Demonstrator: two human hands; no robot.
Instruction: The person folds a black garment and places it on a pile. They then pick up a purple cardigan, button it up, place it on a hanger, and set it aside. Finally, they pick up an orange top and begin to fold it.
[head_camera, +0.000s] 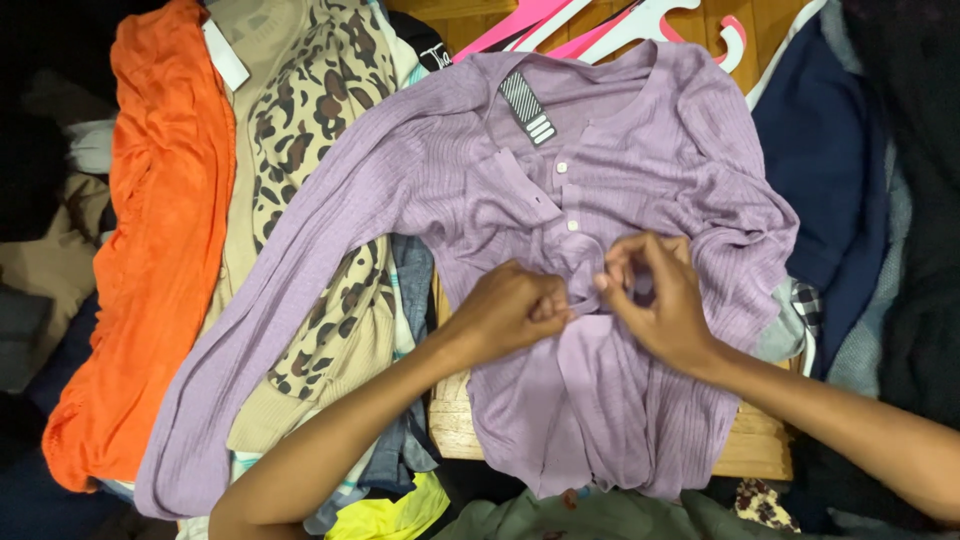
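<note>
We cannot see what our left hand (515, 310) and right hand (655, 300) pinch on the purple cardigan (480, 190); our fingers (625, 262) cover that spot of the button band. The pink hangers (600, 20) are cut off by the top edge. The orange garment (165, 240) runs under the leopard print top (310, 110), and the dark clothes (900, 200) at right are too dim to make out.

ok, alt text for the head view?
Both hands, left hand and right hand, pinch the button placket of a lilac ribbed cardigan spread on a clothes pile, beside an orange garment and a leopard-print top.
</note>
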